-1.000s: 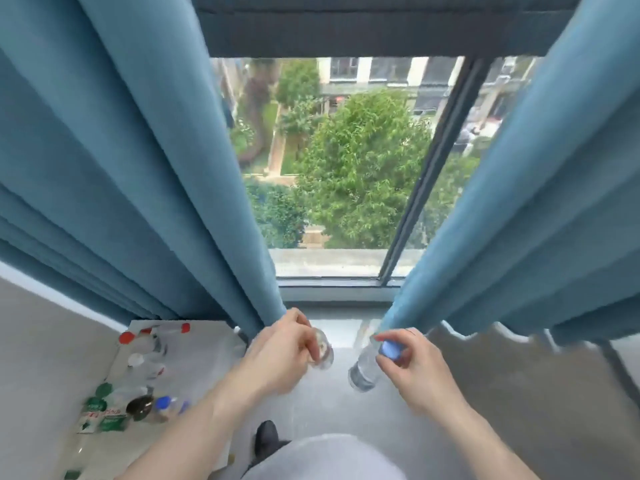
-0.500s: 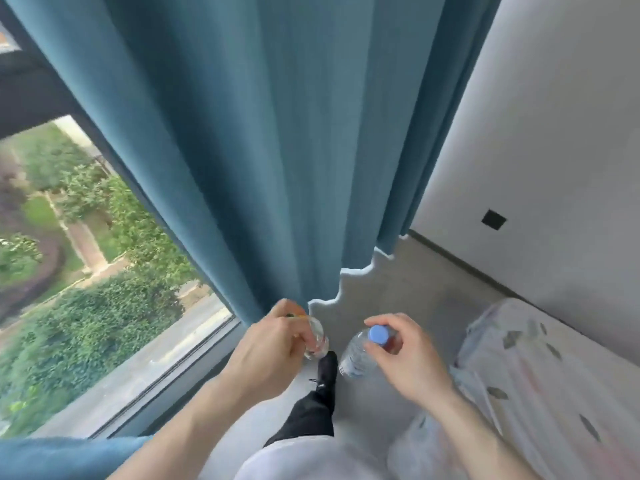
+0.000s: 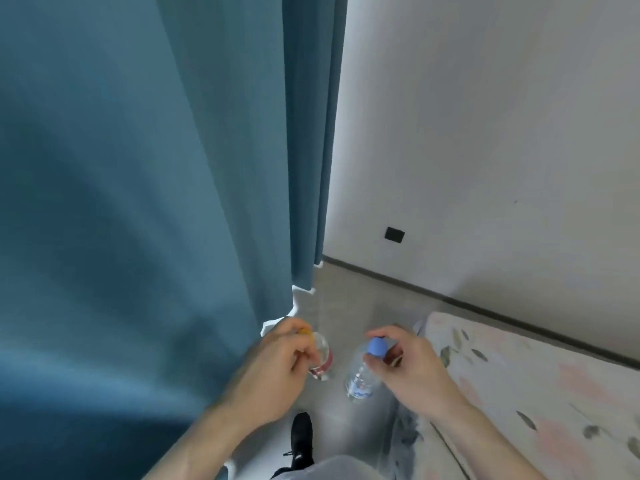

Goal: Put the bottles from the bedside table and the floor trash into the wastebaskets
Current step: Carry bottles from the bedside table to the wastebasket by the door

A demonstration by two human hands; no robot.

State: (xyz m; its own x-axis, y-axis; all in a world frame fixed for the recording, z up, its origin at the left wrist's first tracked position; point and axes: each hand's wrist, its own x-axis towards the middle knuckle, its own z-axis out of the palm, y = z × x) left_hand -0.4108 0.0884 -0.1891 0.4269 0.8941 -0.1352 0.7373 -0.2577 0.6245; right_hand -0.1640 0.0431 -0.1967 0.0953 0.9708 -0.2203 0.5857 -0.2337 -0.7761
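Two bottles hang neck-up over the floor: the left hand (image 3: 273, 372) pinches the red-labelled bottle (image 3: 322, 358) at its yellow-capped neck, and the right hand (image 3: 408, 368) pinches the blue-capped bottle (image 3: 362, 374) by its cap. Such fingertip holds look slight, so a swing could shake either bottle loose onto the floor. The curtain (image 3: 156, 202) hangs just left of the bottles, the bed (image 3: 519, 393) lies right, and a shoe (image 3: 302, 433) sits below. No wastebasket is in view.
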